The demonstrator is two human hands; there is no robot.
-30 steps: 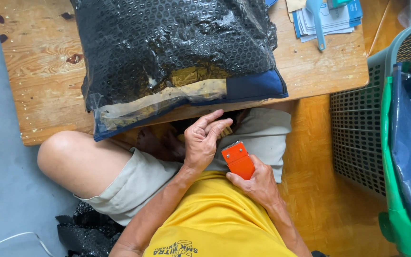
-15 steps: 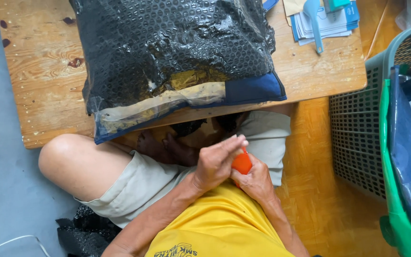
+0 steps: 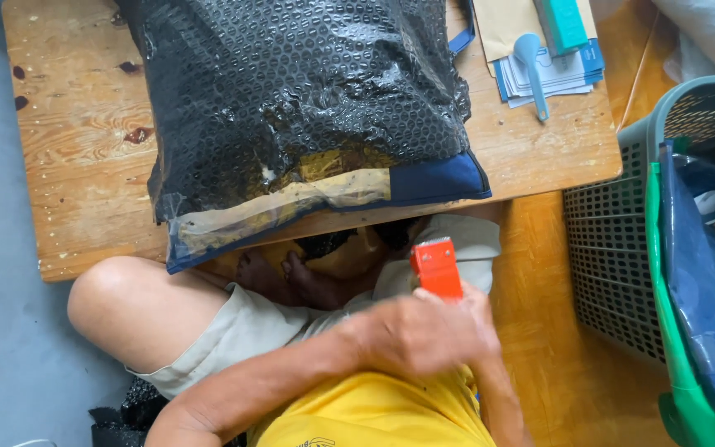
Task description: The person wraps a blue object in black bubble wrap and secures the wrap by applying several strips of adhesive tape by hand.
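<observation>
I see my left hand and right hand pressed together in my lap, both clasping the small orange plastic tape cutter, just below the near edge of the low wooden table. Beyond, on that table, the black bubble-wrap parcel lies taped along one end, which I judge mostly sealed.

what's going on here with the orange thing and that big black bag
A person sits on the floor at a low wooden table, both hands together over their lap. The left hand lies across the right hand, and between them they grip a small orange tool whose upper end sticks out above the fingers. A big parcel in black bubble wrap lies on the table in front, untouched, its taped edge hanging over the near side. A grey basket stands to the right.
</observation>
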